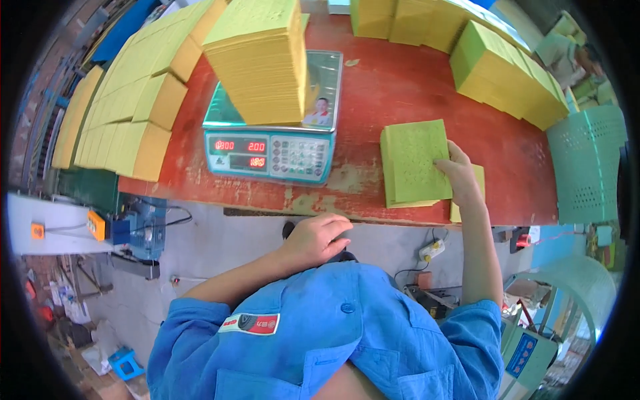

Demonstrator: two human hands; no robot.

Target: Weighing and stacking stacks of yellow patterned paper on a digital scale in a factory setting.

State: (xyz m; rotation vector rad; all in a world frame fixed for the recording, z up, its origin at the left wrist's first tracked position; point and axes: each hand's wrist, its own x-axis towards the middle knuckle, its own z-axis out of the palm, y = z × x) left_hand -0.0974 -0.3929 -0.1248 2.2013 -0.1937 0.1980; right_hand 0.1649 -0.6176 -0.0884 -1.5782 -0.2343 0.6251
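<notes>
While the left hand (pixel 320 237) hangs just off the front edge of the red table (pixel 393 80), fingers loosely bent with nothing seen in it, the right hand (pixel 459 170) is partly closed on the right side of the paper stack (pixel 413 160). Its thumb lies on top; its fingertips are hidden, so I cannot tell how tight the hold is. The stack sits by the table's front edge, toward the right corner. It is a yellow-green block, rough and speckled on top, with thin layers down its side. Toward the left corner, a tall, square-edged pile (pixel 257 73) stands on a shiny-topped scale (pixel 270 152).
</notes>
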